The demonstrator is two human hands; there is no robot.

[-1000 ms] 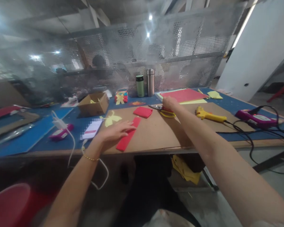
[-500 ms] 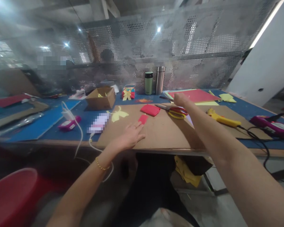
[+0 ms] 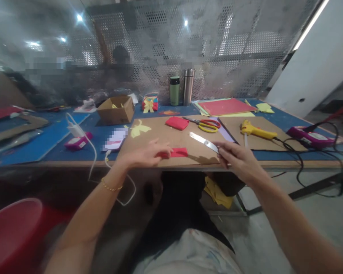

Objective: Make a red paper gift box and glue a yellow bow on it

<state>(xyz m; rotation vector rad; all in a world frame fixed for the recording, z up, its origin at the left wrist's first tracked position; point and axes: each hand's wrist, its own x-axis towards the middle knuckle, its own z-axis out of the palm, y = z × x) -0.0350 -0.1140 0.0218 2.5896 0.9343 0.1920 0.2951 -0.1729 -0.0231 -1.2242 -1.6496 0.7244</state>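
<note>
My left hand is palm down on the brown cardboard sheet, its fingertips closed over one end of a red strip, which looks like felt or paper. Part of the strip is hidden under the fingers. In my right hand is a short metal ruler, pinched by its near end and pointing left over the cardboard. Beyond it lie scissors with red and yellow handles, and a folded red piece. A pale yellow bow-shaped cutout rests at the cardboard's left.
A yellow glue gun lies right, its cord running to a purple box. At left are a phone and white cable. Behind stand an open carton, a green cup, a steel flask and coloured sheets.
My right hand has come back from the far side of the table with the metal ruler in it. Under my left hand, the red strip is now turned sideways and nearer the front edge.
</note>
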